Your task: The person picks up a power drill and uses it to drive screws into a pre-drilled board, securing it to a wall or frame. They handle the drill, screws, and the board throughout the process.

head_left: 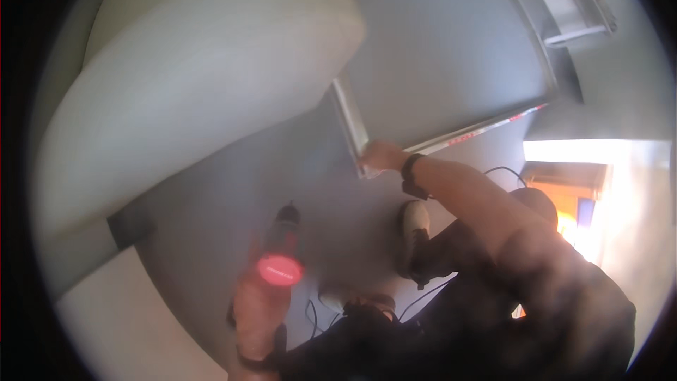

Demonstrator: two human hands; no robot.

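In my left hand (pixel 259 310), low and left of the middle, is a power drill (pixel 288 236) with a dark body and a round red rear end. Its narrow tip points away from me, apart from any other thing. With my arm stretched forward, my right hand (pixel 381 157) closes on the near corner of a pale frame (pixel 465 134) that edges a large grey panel (pixel 444 35). Red and white marking runs along the frame's near strip. The exact finger placement is blurred. A dark band circles each of my wrists.
A big cream padded piece (pixel 211 77), like a sofa, fills the left. My shoe (pixel 416 220) stands on the grey floor (pixel 190 219) near the frame corner. Thin black cables (pixel 427 300) run by my legs. At right are a white rack (pixel 575 7) and an orange-brown cabinet (pixel 568 178).
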